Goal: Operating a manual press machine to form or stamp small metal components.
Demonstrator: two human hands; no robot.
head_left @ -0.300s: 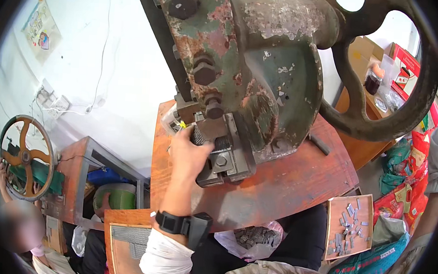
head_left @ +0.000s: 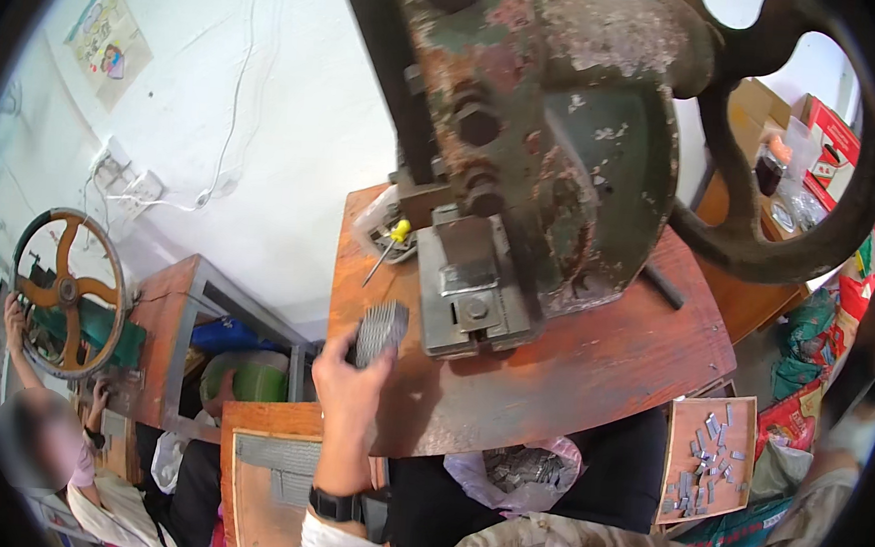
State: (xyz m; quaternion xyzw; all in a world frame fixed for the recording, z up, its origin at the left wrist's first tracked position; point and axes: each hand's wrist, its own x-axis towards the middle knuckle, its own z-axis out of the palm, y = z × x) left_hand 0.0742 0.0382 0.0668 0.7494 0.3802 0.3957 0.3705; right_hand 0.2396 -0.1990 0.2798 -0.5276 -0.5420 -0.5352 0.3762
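Left hand (head_left: 349, 380) is partly closed, thumb and fingers pinching a ridged grey metal stack (head_left: 384, 330) just left of the press (head_left: 620, 154); yellow-handled screwdriver (head_left: 399, 231) is left of the press too; right hand's out of view, so can't tell its grip

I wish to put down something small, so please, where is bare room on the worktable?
The worktable has bare wood between its near edge and the flywheel press, rightward from the die block. A narrower patch lies between the left hand, gripping a ridged metal stack, and that block. Crowded: rear left, with a yellow-handled screwdriver and a plastic container.
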